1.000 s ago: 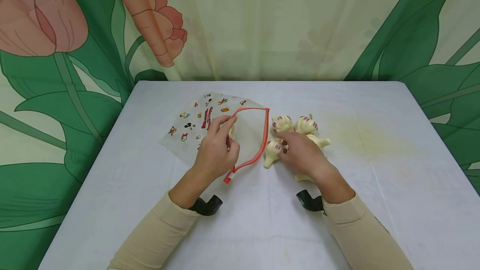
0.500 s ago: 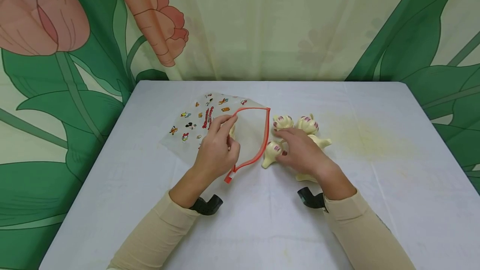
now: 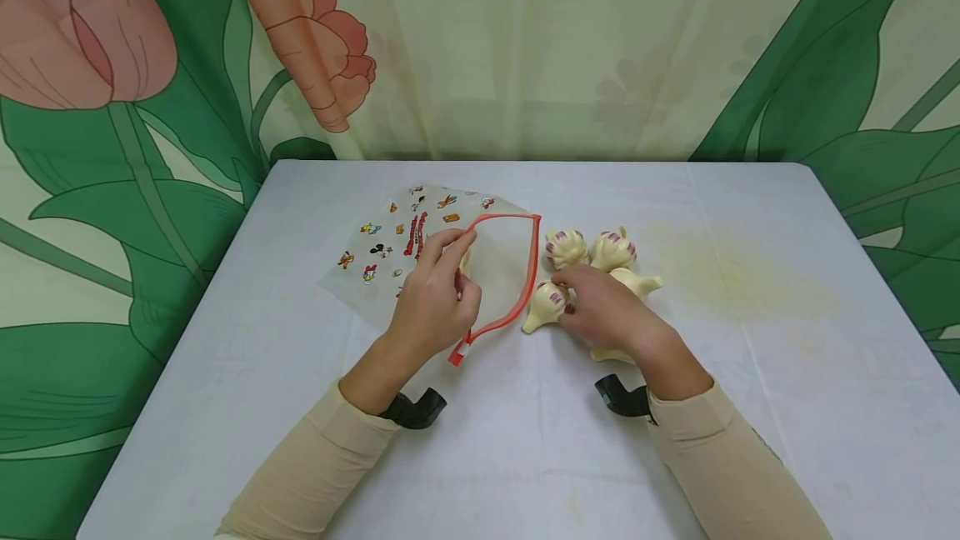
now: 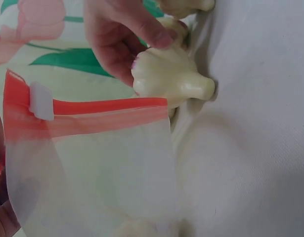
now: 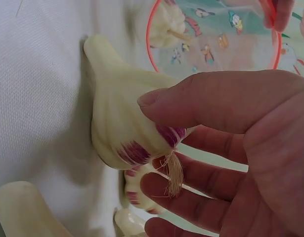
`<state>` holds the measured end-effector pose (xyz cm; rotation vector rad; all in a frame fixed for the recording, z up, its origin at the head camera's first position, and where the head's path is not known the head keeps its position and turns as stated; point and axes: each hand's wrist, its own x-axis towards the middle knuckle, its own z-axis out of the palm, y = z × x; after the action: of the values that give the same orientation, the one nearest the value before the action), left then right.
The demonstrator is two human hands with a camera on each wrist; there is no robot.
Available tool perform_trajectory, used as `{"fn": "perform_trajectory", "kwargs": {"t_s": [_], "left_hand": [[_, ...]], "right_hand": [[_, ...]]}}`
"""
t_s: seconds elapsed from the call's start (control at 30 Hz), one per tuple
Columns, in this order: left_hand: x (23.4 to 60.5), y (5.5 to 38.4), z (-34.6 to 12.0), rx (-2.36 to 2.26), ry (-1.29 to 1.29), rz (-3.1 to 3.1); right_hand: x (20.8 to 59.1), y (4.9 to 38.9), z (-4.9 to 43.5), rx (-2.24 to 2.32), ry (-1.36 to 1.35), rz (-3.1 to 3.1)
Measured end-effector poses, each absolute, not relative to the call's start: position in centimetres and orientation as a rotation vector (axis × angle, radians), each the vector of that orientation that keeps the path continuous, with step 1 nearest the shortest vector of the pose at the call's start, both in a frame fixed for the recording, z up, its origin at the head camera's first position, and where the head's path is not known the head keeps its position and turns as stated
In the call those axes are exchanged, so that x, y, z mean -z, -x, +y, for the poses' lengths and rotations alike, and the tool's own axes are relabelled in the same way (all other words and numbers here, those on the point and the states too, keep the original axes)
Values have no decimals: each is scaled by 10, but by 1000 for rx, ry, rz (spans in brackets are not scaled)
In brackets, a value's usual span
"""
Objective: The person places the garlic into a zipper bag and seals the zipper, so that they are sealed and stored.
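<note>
Holding ridged, bulbous garlic [image 5: 123,106], right hand [image 3: 611,311] sits near filmy bag [image 3: 390,252].

Head view was evenly lit and fairly sharp, with faint shadows beside the sleeves [image 3: 315,461] toward the near edge of the table [image 3: 510,473]. Both wrist views were dimmer and hazier; in the right, the garlic bulb [image 5: 124,101] threw a soft shadow and the bag [image 5: 236,52] looked blurred.

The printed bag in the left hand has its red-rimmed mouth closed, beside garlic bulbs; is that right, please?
Not closed: in the head view, the printed bag in the left hand has its red-rimmed mouth open, beside garlic bulbs.
</note>
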<state>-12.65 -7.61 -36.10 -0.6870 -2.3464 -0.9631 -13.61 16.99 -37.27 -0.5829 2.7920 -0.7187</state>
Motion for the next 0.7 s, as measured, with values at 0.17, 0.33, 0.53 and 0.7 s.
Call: {"fn": "perform_trajectory", "kwargs": {"t_s": [0.17, 0.33, 0.53, 0.7], "left_hand": [[361, 126, -76, 967, 683, -2348], [361, 126, -76, 967, 683, -2344], [361, 127, -76, 970, 688, -2332], [362, 127, -76, 970, 688, -2328]], "right_hand": [[368, 133, 172, 728, 559, 2804], [359, 129, 173, 764, 541, 2813], [350, 127, 172, 843, 551, 2830], [349, 125, 169, 896, 558, 2859]]}}
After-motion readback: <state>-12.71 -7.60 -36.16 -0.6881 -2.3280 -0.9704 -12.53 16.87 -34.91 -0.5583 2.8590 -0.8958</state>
